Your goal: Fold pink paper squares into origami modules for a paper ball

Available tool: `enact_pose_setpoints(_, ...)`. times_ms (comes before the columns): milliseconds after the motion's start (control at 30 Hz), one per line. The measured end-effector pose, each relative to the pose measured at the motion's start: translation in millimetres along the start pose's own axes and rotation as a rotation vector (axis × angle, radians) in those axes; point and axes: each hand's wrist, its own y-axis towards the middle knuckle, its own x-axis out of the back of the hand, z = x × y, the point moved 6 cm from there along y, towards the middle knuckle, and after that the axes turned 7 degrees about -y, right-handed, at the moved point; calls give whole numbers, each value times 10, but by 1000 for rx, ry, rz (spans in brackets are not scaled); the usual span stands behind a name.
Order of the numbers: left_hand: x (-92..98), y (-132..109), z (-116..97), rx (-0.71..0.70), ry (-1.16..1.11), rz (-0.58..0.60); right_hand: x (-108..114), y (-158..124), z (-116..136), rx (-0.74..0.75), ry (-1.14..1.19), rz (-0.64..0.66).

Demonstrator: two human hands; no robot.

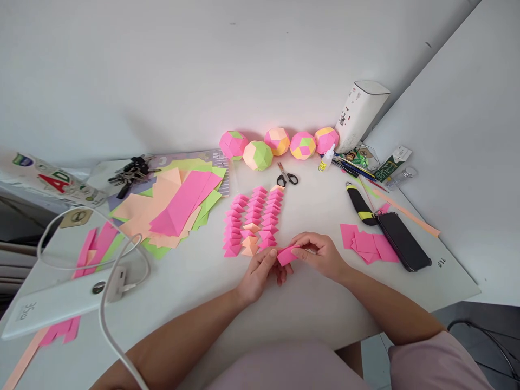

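A small pink paper piece (287, 255) is held between both hands above the white table. My left hand (262, 271) pinches its left end with the thumb on top, and my right hand (319, 252) grips its right end. Just beyond the hands stand three columns of folded pink paper units (255, 208), a few of them peach (250, 245). Pink paper squares (365, 245) lie to the right of my right hand. Black-handled scissors (287, 177) rest behind the columns.
Five paper balls (258, 155) line the wall beside a glue bottle (326, 158) and a white box (361, 115). Loose paper sheets (182, 203), keys (130, 172), a power bank (60, 303) and its cable are at left. A cutter (361, 205) and phone (403, 241) lie at right.
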Motion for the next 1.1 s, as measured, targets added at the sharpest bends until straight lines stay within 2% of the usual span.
enact_pose_setpoints(67,-4,5,-19,-31,-1,-15,1,-2,-2,-27,10,-2)
enact_pose_setpoints(233,-3,22,-4,-6,67,-91,-15,-10,-20,-32,68,4)
enact_pose_setpoints(400,20,33,-17,-42,62,-135,8,-13,-67,-42,42,-42)
enact_pose_setpoints(733,14,14,-2,-8,96,-142,-7,-15,-73,-28,72,-36)
enact_pose_setpoints(933,24,25,20,-25,88,-134,12,-27,-41,-5,-42,-60)
enact_pose_setpoints(1033,30,18,29,-19,82,-152,42,-22,-84,-87,-93,-85)
enact_pose_setpoints(1100,28,14,25,-17,84,-165,34,-19,-133,-175,-96,-53)
